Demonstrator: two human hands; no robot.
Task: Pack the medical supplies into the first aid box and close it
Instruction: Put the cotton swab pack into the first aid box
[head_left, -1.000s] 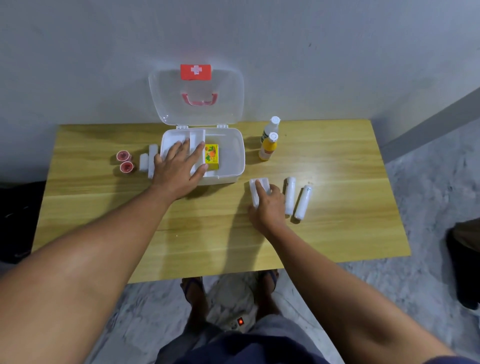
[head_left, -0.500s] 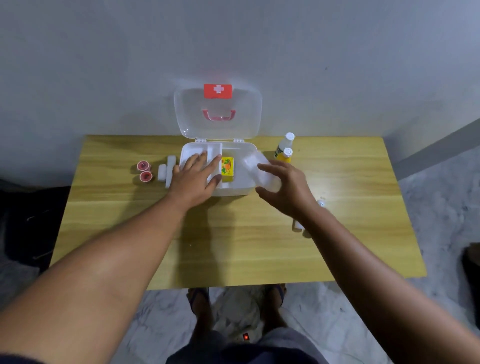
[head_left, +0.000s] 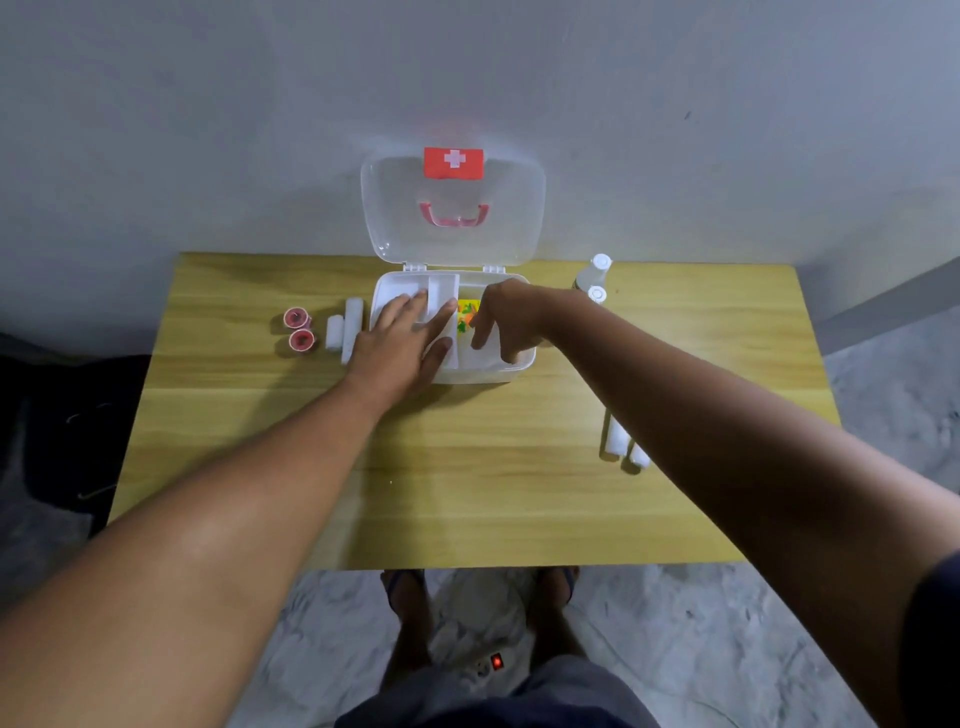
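Head view: left hand (head_left: 400, 343) pressing flat, fingers apart, on box (head_left: 519, 364); right hand (head_left: 506, 322) reaching inside, grip indiscernible. Rolls (head_left: 621, 441) likely light, soft; gripping mid-length.

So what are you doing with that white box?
A person is packing a first aid box on a wooden table. Its lid stands open. The left hand rests flat on the box's left side, and the right hand reaches into the right part, beside a yellow packet. Tape rolls, white rolls and two bottles wait outside.
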